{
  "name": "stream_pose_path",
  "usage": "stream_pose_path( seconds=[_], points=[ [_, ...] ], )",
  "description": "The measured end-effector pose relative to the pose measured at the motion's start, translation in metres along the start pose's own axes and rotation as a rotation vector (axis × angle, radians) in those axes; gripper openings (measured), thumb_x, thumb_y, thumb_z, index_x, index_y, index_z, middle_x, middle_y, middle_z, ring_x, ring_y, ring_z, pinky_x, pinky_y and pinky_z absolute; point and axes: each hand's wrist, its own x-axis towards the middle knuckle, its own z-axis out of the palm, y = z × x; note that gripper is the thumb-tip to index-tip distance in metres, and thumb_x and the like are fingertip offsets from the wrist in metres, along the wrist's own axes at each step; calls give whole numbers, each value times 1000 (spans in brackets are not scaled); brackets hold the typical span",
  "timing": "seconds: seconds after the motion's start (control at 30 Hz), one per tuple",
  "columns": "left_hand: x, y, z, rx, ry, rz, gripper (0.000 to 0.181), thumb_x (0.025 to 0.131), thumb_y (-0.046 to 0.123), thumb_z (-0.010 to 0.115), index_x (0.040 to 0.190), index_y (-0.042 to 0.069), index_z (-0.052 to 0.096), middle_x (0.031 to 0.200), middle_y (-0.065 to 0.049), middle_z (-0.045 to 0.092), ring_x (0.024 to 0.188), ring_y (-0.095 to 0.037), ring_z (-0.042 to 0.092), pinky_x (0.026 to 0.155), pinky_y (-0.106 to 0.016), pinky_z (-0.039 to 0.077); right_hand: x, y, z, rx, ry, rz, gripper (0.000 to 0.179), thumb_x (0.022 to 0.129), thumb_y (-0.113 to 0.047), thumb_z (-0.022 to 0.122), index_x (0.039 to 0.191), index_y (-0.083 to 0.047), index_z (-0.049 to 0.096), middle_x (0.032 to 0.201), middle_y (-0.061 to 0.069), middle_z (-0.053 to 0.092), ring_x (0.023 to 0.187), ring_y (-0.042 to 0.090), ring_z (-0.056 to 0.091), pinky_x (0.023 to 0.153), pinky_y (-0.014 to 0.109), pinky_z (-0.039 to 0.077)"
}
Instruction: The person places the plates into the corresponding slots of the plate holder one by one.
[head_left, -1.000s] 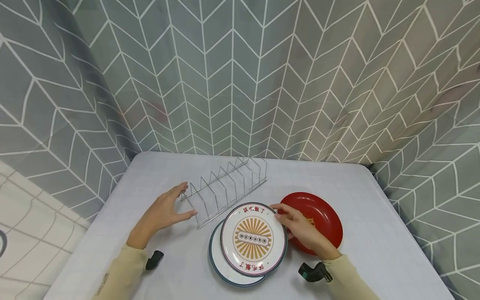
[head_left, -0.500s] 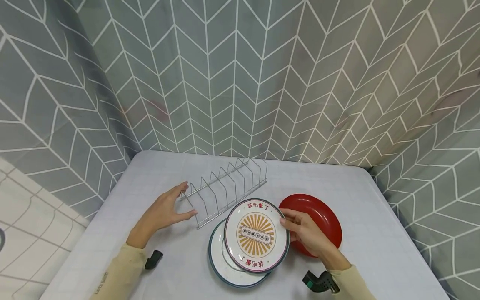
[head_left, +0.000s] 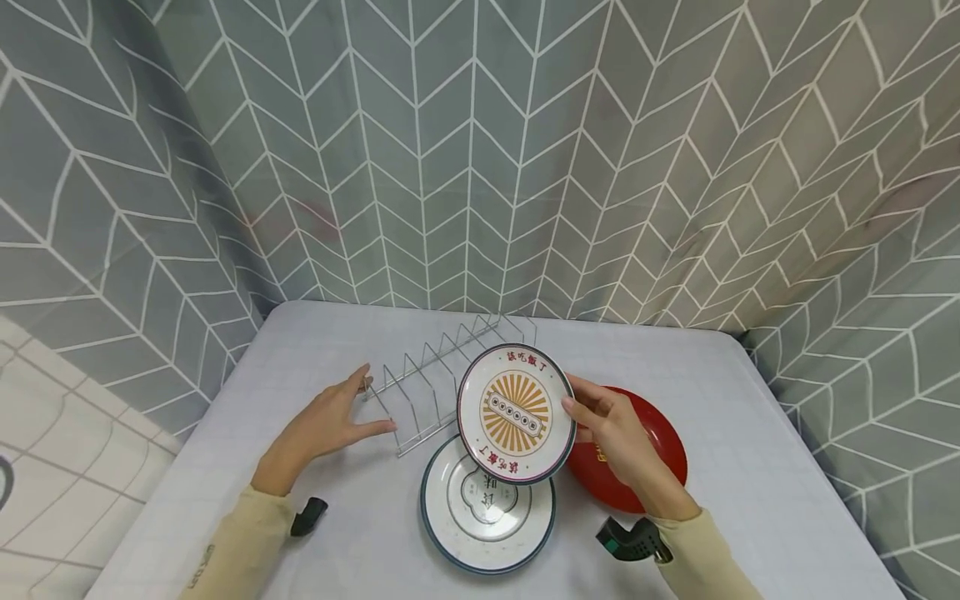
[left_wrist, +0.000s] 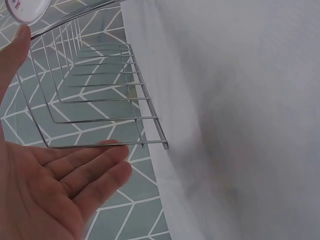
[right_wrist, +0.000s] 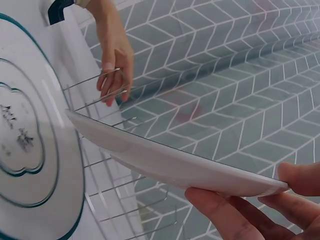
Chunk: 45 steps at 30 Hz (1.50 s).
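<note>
My right hand (head_left: 615, 433) pinches the right rim of a small white plate (head_left: 517, 412) with a yellow sunburst and red characters. In the right wrist view the thumb lies on its upper side and fingers are beneath. The plate is raised and tilted, overlapping the wire dish rack (head_left: 427, 435) and the far edge of a larger white plate (head_left: 491, 546) with a blue-green rim. My left hand (head_left: 318, 429) spans the rack's left end. In the left wrist view its fingers (left_wrist: 95, 172) lie extended along the end wire, the thumb at the upper rail.
A red oval plate (head_left: 663, 433) lies on the right, partly behind my right hand and forearm. The white-covered table (head_left: 360, 533) ends at a patterned curtain (head_left: 465, 167) at the back and sides. Each wrist carries a black camera mount.
My right hand has lifted the small plate off the larger one and moved it away from me toward the rack, uncovering the larger plate's centre. The left hand stays at the rack's end.
</note>
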Motion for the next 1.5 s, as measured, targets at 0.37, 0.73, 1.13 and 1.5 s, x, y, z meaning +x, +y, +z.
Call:
stream_pose_path(
  seconds=[0.37,0.73,1.13,1.5],
  points=[
    [1,4,0,6,1,-43,106,75,60,76,144,-8,36,132,-28,58,125,-42,55,102,-60,44,18,-34,16,6,-10,-112,45,98,-18,59,141,-6,51,129,22,59,93,15,65,75,26,60],
    [3,6,-2,-7,-9,-39,108,72,70,72,136,-11,43,132,-29,57,124,-42,55,103,-58,45,31,-44,27,-12,-7,-126,45,99,-16,59,142,-7,51,127,21,60,92,16,65,74,26,59],
    [2,6,0,-20,-40,-66,108,74,62,76,141,-13,37,136,-31,54,127,-44,52,104,-59,43,54,-77,53,-56,-51,-188,44,99,-14,59,141,-6,52,122,21,62,93,15,65,72,31,61],
    [2,10,-2,-18,-65,-76,110,73,61,77,142,-15,34,136,-33,52,127,-46,51,103,-59,44,76,-73,91,-168,-90,-235,44,98,-14,59,142,-8,52,115,17,65,103,28,67,70,34,61]
  ],
)
